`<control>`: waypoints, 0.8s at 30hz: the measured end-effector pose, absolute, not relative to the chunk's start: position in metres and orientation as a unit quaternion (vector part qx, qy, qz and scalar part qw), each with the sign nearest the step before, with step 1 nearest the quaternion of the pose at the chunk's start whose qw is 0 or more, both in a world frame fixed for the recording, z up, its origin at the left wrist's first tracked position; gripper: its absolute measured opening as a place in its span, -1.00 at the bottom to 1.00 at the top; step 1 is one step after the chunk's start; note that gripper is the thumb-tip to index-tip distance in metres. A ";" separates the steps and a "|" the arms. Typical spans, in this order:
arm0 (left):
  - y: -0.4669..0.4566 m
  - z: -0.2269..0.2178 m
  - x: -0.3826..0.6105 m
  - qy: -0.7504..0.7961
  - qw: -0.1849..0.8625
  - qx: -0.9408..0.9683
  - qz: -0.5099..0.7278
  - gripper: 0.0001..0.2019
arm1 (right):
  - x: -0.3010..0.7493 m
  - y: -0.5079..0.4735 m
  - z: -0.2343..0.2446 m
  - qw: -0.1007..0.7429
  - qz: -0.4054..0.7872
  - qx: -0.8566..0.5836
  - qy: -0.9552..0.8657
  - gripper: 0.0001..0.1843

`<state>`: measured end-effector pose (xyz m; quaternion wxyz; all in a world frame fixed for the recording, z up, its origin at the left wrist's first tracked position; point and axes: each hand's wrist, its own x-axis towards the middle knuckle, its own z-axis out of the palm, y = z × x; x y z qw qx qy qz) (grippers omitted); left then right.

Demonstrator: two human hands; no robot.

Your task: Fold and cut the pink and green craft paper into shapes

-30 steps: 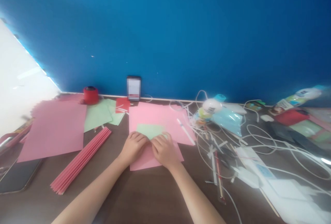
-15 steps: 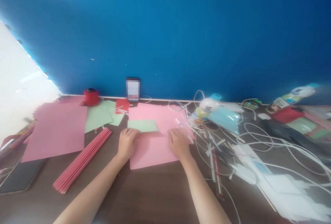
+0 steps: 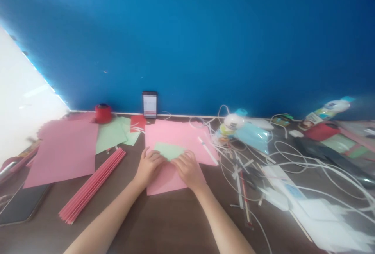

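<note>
A small green paper [image 3: 169, 150] lies on a pink sheet [image 3: 178, 135] in the middle of the brown table [image 3: 164, 222]. My left hand [image 3: 149, 165] and my right hand [image 3: 189, 168] rest side by side at the near edge of the green paper, fingers curled and pressing on it. The two hands almost touch each other. The near part of the green paper is hidden under my fingers.
A pleated red paper fan [image 3: 92, 185] lies to the left, beside large pink [image 3: 63, 152] and green sheets [image 3: 111, 133]. A red tape roll [image 3: 103, 112] and a phone [image 3: 149, 104] stand by the blue wall. White cables [image 3: 293, 168], bottles and a dark phone [image 3: 22, 205] clutter the sides.
Half a second ago my hands were spread apart on the pink sheet and the green paper lay flat. Now both hands have come back together on the green paper.
</note>
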<state>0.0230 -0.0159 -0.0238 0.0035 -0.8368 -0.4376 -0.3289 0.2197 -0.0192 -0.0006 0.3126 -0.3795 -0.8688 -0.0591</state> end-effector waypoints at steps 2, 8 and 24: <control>-0.016 -0.024 0.022 -0.443 -0.007 -0.832 -0.334 -0.80 | 0.224 -0.017 -0.002 0.326 -0.045 -0.384 -0.863 -0.80; -0.015 -0.023 0.023 -0.439 -0.024 -0.832 -0.337 -0.80 | 0.227 -0.013 -0.007 0.311 -0.003 -0.400 -0.862 -0.78; -0.015 -0.018 0.021 -0.478 -0.072 -0.818 -0.313 -0.75 | 0.259 -0.002 -0.003 0.294 -0.017 -0.460 -0.838 -0.79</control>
